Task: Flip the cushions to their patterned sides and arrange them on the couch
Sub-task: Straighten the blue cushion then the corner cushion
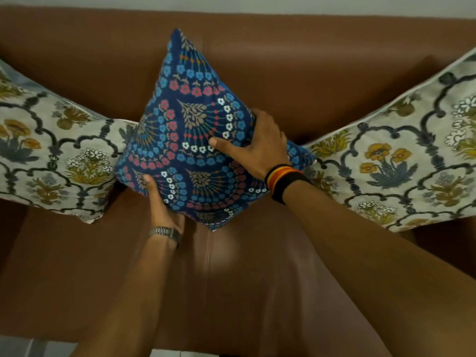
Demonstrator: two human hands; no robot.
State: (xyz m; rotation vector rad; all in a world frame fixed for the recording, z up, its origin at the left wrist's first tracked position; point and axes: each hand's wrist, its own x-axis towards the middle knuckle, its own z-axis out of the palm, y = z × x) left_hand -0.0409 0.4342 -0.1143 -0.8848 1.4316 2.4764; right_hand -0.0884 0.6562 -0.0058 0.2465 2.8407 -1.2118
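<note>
Both hands grip the blue cushion (190, 140) at frame centre — left hand (162, 202), right hand (255, 148) — balanced on its corner, it could topple once released.

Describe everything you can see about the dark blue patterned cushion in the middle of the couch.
The dark blue square fabric cushion shows its patterned side: rows of blue, red and white flowers with tan sprigs. It stands on one corner like a diamond, on the brown leather couch, against the backrest. The left hand grips its lower left edge; the right hand presses its right side. Its side corners overlap or touch the two cream floral cushions.
</note>
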